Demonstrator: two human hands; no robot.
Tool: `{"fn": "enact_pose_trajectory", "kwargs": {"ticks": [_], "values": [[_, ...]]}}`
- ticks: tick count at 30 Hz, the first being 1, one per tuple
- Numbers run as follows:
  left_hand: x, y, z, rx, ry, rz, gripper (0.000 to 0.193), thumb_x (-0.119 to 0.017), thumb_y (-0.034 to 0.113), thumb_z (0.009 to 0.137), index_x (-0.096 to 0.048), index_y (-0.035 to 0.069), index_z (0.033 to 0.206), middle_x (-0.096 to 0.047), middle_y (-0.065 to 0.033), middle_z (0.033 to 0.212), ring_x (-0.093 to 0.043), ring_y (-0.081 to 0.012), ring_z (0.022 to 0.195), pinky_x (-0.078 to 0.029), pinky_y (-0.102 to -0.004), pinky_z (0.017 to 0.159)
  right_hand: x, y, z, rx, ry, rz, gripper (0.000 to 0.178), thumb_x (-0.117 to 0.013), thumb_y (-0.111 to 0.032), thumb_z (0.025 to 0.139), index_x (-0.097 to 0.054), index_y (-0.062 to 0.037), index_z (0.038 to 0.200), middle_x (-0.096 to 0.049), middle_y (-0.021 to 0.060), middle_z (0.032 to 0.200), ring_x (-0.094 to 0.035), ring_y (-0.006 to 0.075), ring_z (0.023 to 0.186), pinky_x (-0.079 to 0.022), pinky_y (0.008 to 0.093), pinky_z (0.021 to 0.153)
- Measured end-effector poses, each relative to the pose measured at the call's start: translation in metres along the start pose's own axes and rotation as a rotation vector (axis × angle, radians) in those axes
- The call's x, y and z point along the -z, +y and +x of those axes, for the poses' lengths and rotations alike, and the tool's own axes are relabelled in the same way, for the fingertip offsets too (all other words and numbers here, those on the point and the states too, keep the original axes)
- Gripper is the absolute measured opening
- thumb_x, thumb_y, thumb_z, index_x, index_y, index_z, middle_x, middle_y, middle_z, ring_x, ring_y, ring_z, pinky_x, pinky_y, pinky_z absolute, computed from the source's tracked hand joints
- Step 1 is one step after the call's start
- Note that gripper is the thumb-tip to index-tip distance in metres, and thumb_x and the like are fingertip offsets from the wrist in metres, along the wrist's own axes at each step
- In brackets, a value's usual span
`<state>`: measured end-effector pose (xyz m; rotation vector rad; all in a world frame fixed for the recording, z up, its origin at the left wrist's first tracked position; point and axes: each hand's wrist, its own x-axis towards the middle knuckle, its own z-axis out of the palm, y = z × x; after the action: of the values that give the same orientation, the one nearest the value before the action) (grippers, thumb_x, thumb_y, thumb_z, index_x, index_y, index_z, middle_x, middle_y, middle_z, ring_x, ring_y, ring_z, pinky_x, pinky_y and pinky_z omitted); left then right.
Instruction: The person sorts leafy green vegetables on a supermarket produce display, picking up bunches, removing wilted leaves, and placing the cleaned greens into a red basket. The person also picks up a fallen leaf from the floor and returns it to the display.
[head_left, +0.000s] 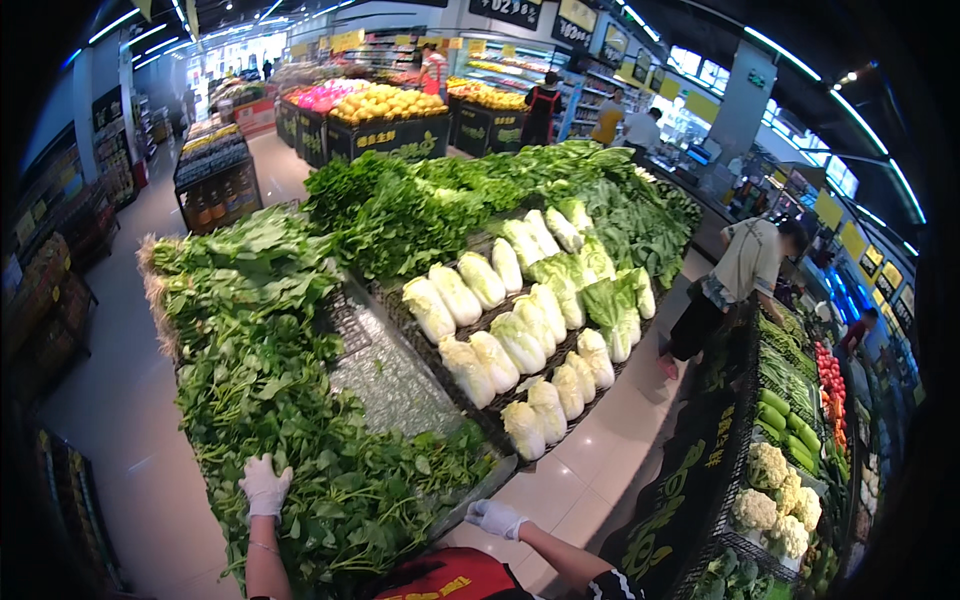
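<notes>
My left hand [265, 487], in a white glove, rests on a thick bed of leafy greens [340, 500] at the near left of the stand. Its fingers are spread and hold nothing. My right hand [497, 520], also white-gloved, is beside the stand's near right corner, close to the clear edge panel [478, 492]. The fingers there are curled together, and nothing shows in them. Beyond the greens is a wet, bare part of the display [385, 385]. Rows of napa cabbage [520, 342] lie on a dark rack to its right.
Lettuce [400, 205] is heaped along the stand's far side. On the right, across a tiled aisle [570, 470], a second stand holds cauliflower [768, 465] and green gourds [790, 425]; a person [745, 260] leans over it. Fruit bins [390, 105] stand farther back.
</notes>
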<state>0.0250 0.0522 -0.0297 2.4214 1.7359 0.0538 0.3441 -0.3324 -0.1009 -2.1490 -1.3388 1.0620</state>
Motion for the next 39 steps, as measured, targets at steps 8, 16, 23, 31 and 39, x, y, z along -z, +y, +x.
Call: {"fn": "enact_pose_trajectory", "kwargs": {"ticks": [8, 16, 23, 31, 39], "values": [[-0.001, 0.004, -0.002, 0.002, 0.010, -0.017, 0.061, -0.075, 0.049, 0.080, -0.059, 0.014, 0.127, -0.054, -0.0158, 0.129, -0.052, -0.0357, 0.125, -0.044, -0.0637, 0.095, 0.005, -0.003, 0.007, -0.074, -0.045, 0.031, 0.034, -0.060, -0.038, 0.100, -0.065, -0.0050, 0.097, -0.069, 0.0161, 0.085, -0.063, 0.0330, 0.076, -0.050, 0.0431, 0.074], [-0.011, 0.000, -0.005, 0.002, 0.024, 0.006, 0.061, -0.075, 0.050, 0.079, -0.060, 0.015, 0.127, -0.053, -0.0156, 0.131, -0.052, -0.0351, 0.125, -0.044, -0.0618, 0.095, 0.007, -0.004, 0.012, -0.104, -0.060, 0.032, 0.032, -0.061, -0.038, 0.100, -0.066, -0.0069, 0.097, -0.067, 0.0131, 0.082, -0.063, 0.0293, 0.075, -0.050, 0.0421, 0.073], [-0.007, 0.001, -0.007, -0.015, 0.060, 0.016, 0.059, -0.075, 0.050, 0.078, -0.061, 0.016, 0.125, -0.056, -0.0145, 0.127, -0.054, -0.0337, 0.124, -0.045, -0.0596, 0.093, 0.001, 0.004, 0.014, -0.089, -0.057, -0.022, 0.030, -0.062, -0.037, 0.100, -0.065, -0.0073, 0.097, -0.066, 0.0115, 0.079, -0.060, 0.0273, 0.073, -0.049, 0.0416, 0.072], [-0.006, 0.002, -0.008, -0.008, 0.032, -0.025, 0.059, -0.076, 0.047, 0.079, -0.060, 0.014, 0.125, -0.055, -0.0139, 0.128, -0.052, -0.0350, 0.126, -0.042, -0.0648, 0.098, 0.003, 0.006, 0.016, -0.088, -0.060, 0.026, 0.033, -0.062, -0.038, 0.100, -0.065, -0.0054, 0.094, -0.067, 0.0129, 0.080, -0.062, 0.0275, 0.074, -0.050, 0.0415, 0.072], [-0.004, 0.003, -0.012, -0.004, 0.025, -0.021, 0.060, -0.075, 0.048, 0.079, -0.059, 0.013, 0.125, -0.054, -0.0149, 0.130, -0.050, -0.0358, 0.128, -0.041, -0.0653, 0.099, 0.021, -0.010, 0.015, -0.124, -0.162, -0.004, 0.033, -0.064, -0.039, 0.098, -0.068, -0.0059, 0.100, -0.070, 0.0099, 0.085, -0.063, 0.0222, 0.075, -0.051, 0.0380, 0.073]]}}
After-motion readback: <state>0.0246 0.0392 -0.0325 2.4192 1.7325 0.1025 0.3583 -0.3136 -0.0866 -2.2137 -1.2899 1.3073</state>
